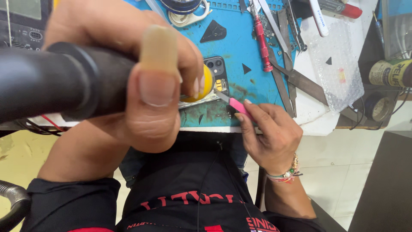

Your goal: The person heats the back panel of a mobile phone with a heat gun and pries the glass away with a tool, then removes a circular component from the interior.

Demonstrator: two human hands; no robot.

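Note:
My left hand (pixel 128 81) fills the upper left, close to the camera, wrapped around a thick black tool handle (pixel 56 81) with a yellow tip (pixel 207 81). A tan rubber cot covers one fingertip. The tool's tip sits over a dark phone (pixel 216 68) lying back-up on the blue work mat (pixel 240 47). My right hand (pixel 268 131) pinches a pink-handled thin blade (pixel 235 104), whose metal point touches the phone's lower edge beside the yellow tip.
On the mat lie a red-handled screwdriver (pixel 262 41), metal tweezers (pixel 287 56), black triangular picks and a round lens (pixel 184 6). A bubble-wrap bag (pixel 337 68) and tape rolls (pixel 390 73) sit right. A black hose (pixel 13 202) curves at lower left.

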